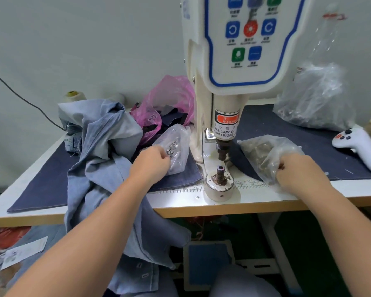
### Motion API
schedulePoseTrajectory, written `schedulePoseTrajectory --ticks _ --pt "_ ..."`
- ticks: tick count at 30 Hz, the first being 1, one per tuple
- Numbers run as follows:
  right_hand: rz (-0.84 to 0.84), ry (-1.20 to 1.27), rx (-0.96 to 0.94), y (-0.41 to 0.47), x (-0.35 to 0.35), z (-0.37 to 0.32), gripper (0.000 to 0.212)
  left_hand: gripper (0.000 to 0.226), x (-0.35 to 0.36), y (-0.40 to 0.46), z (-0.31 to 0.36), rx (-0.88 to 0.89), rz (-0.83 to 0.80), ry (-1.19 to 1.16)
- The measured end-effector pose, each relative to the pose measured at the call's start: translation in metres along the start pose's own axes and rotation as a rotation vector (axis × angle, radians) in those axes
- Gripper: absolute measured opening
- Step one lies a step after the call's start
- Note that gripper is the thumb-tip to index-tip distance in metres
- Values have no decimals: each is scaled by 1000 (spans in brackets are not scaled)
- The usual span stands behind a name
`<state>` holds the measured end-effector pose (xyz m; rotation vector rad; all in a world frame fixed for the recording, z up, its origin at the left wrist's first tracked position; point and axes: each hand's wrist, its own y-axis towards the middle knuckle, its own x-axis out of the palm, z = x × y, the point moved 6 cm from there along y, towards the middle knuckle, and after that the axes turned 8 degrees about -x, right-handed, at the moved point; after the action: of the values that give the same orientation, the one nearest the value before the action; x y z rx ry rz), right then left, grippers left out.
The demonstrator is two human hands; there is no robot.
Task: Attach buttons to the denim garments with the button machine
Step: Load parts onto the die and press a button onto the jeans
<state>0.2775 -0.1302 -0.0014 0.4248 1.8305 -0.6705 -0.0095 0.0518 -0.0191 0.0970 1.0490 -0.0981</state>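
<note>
With the left hand [153, 160] pinching into the near-left button bag [176, 147] and the right hand [298, 170] gripping the near-right bag [263, 153], each should draw a single piece for the machine's die [220, 171], the denim garment [103, 146] waiting left on the counter [266, 197].

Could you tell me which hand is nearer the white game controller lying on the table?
Right. The right hand, reaching into a clear bag, is left of the white game controller; the left hand lies beyond the machine.

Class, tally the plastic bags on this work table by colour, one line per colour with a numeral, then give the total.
Clear plastic bags: 3 (small bag of silver buttons at the left hand, bag of dark fasteners at the right hand, large bag at back right)
Pink plastic bags: 1 (pink bag)
Total: 4
</note>
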Motion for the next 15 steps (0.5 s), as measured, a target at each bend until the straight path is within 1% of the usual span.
schedulePoseTrajectory --ticks 6,10,11,13,15 --pt "-1 -22 13 3 1 3 24 17 4 -4 -1 77 27 -15" --pt "-50 -60 -48 5 1 4 17 18 6 -7 -2 100 58 3" --pt "-23 -75 -105 6 1 3 15 18 6 -8 -2 107 70 7" --pt "124 -95 -227 8 1 3 15 19 7 -9 -3 123 91 17" --pt "197 -96 -257 8 4 5 23 20 8 -11 -3 140 109 40"
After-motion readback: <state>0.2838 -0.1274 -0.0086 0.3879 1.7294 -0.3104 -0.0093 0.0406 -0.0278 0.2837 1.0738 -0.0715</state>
